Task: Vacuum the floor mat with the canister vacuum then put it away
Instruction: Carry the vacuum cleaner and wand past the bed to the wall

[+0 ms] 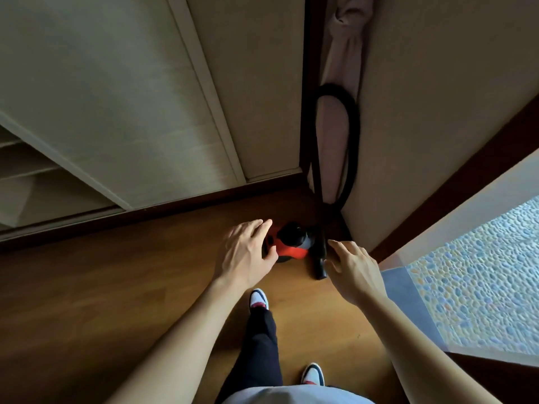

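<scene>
A small red and black canister vacuum (291, 247) stands on the wooden floor in the corner by the wall. Its black hose (351, 135) loops up against the wall, and the black nozzle (320, 268) rests on the floor to the right of the body. My left hand (246, 255) hovers over the vacuum's left side with fingers spread, hiding part of it. My right hand (354, 271) is open just right of the nozzle, holding nothing. The pebble-patterned floor mat (481, 275) lies at the right.
White sliding closet doors (116, 97) fill the upper left, with dark baseboard below. A pinkish cloth (344, 62) hangs in the corner behind the hose. My legs and two shoes (259, 298) stand on the wooden floor (87, 301) beneath the hands.
</scene>
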